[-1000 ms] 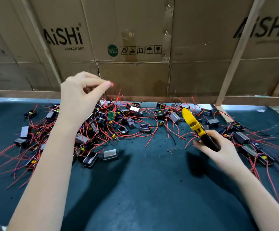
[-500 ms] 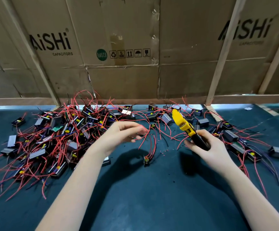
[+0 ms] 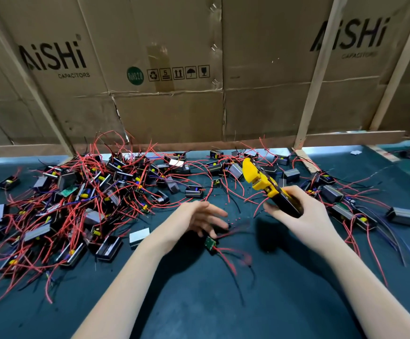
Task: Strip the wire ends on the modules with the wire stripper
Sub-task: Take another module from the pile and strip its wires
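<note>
Your right hand (image 3: 304,216) gripping the yellow-and-black wire stripper (image 3: 267,185), your left hand (image 3: 199,220) spread, blurred, over a small green-board module with red wires (image 3: 210,243), on the dark green worktop (image 3: 199,302).

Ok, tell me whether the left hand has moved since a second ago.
Yes. The left hand has come down from in front of the cardboard wall to the green mat, nearer the wire stripper.

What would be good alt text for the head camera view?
A person's right hand grips a yellow wire stripper while the left hand hovers, blurred, over a small module with red wires. More wired modules lie heaped on the dark mat.
</note>
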A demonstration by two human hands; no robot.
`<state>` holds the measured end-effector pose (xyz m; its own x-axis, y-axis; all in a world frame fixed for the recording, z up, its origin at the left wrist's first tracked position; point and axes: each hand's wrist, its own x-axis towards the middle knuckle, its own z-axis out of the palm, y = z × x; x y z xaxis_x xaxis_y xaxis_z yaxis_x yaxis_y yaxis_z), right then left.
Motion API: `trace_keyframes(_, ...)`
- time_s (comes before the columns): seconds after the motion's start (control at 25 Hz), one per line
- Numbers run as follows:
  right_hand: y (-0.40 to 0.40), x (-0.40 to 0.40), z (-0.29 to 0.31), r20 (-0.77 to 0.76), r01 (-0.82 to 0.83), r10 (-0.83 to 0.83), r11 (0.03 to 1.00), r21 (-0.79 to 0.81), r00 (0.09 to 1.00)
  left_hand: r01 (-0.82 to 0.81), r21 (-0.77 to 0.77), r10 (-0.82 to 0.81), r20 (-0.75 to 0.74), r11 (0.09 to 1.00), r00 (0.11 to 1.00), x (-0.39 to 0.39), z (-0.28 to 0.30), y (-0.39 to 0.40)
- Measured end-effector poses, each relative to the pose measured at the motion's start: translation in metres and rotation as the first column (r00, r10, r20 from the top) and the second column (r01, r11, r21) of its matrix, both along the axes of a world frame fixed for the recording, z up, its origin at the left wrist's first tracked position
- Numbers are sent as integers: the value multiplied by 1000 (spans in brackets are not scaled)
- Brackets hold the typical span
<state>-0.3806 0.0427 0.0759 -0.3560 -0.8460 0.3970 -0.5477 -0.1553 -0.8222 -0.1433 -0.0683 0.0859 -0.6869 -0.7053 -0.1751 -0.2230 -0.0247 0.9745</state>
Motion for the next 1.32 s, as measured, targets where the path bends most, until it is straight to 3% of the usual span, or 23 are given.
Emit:
trace_keyframes(0.16, 1, 1, 2, -86, 107, -104, 994, 32, 991, -8, -290, 38, 97, 957, 995, 1, -4, 5)
trace_keyframes(0.32, 0, -1, 0, -353, 311, -270, 948, 64, 896, 101, -527, 9, 203, 844, 979, 0, -7, 8)
trace_keyframes(0.48, -1, -6, -8, -632, 484, -403, 874, -49, 662, -2, -518, 32, 49, 855, 998, 2, -11, 9)
trace_keyframes(0.68, -4, -5, -14, -681, 521, -475, 839, -159, 557, -22, -408, -27, -115, 913, 993, 3, -10, 13)
trace_keyframes(1.32, -6, 19, -9, -697, 494, -511, 832, -253, 503, -197, -334, 153, -152, 922, 976, -10, -15, 20)
